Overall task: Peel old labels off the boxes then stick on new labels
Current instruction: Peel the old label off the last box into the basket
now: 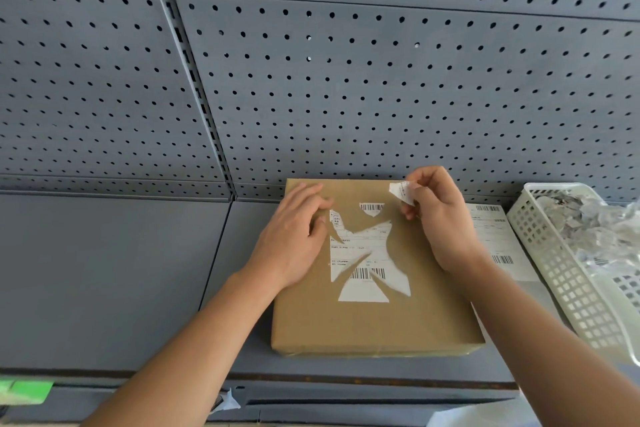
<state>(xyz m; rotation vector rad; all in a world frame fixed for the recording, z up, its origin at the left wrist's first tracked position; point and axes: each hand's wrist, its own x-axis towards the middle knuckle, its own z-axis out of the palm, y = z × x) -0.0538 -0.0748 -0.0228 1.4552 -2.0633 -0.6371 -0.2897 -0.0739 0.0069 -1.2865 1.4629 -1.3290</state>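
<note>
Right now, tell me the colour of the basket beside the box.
The basket is white, latticed with square holes; head view.

Matt cardboard box [377, 319]; torn paper label [363, 253]; plastic basket [568, 274].

Plain brown cardboard box [377, 319]; torn white label [360, 250] with black barcode stripes and fine print. Grey pegboard [311, 80] dotted with even rows of dark holes. White lattice basket [568, 281]. Blurred green patch [27, 390], possibly tape.

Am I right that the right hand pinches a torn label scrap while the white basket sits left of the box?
Not quite: the head view shows the basket right of the box; the right hand does pinch the scrap.
</note>
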